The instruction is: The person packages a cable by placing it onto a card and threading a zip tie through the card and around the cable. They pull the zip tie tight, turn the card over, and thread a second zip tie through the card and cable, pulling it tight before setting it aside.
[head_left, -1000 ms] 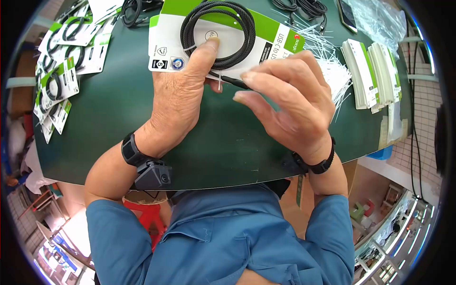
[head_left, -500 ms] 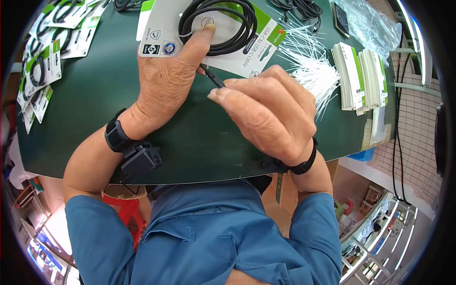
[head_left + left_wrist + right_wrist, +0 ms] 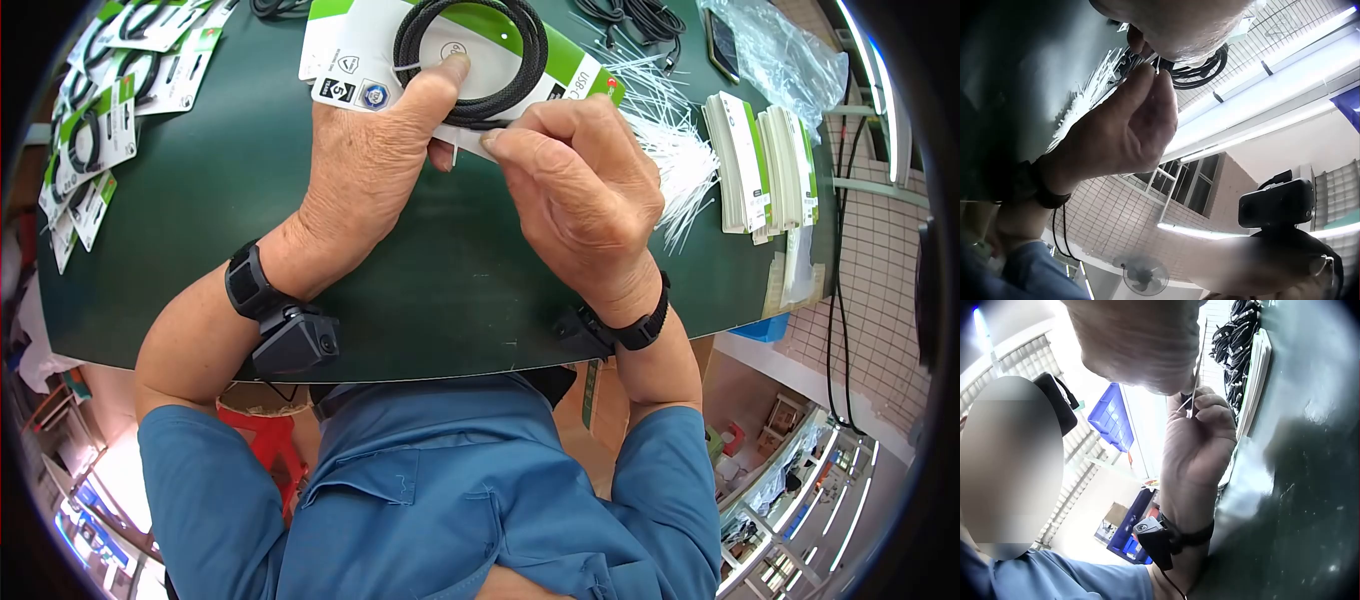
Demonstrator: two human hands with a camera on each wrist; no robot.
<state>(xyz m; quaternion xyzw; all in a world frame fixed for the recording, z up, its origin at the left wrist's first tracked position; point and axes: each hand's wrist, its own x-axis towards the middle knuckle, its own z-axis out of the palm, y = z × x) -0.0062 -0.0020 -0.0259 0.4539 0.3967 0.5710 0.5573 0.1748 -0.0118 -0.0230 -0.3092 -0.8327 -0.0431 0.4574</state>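
My left hand (image 3: 370,170) grips a white-and-green packaging card (image 3: 375,40), thumb lying on its front inside a coil of black braided USB-C cable (image 3: 535,60). The coil lies flat against the card. A thin white cable tie (image 3: 455,155) sticks down past the card's lower edge, between the hands. At that edge, right of the tie, my right hand (image 3: 590,190) pinches the dark end of the cable between thumb and forefinger; its fingers hide the tip. In the left wrist view, the right hand (image 3: 1129,122) has thumb and fingertip together beside the tie.
Carded cables (image 3: 105,130) lie piled at the left of the green table (image 3: 440,300). To the right are a heap of white cable ties (image 3: 680,160) and stacks of blank cards (image 3: 735,165). Loose black cables (image 3: 650,20), a phone (image 3: 722,45) and a plastic bag (image 3: 790,65) lie behind.
The right hand took the cable's end and drew it down off the card, then moved up, bringing it against the card's lower edge. The left hand keeps its grip; the card has tilted slightly.
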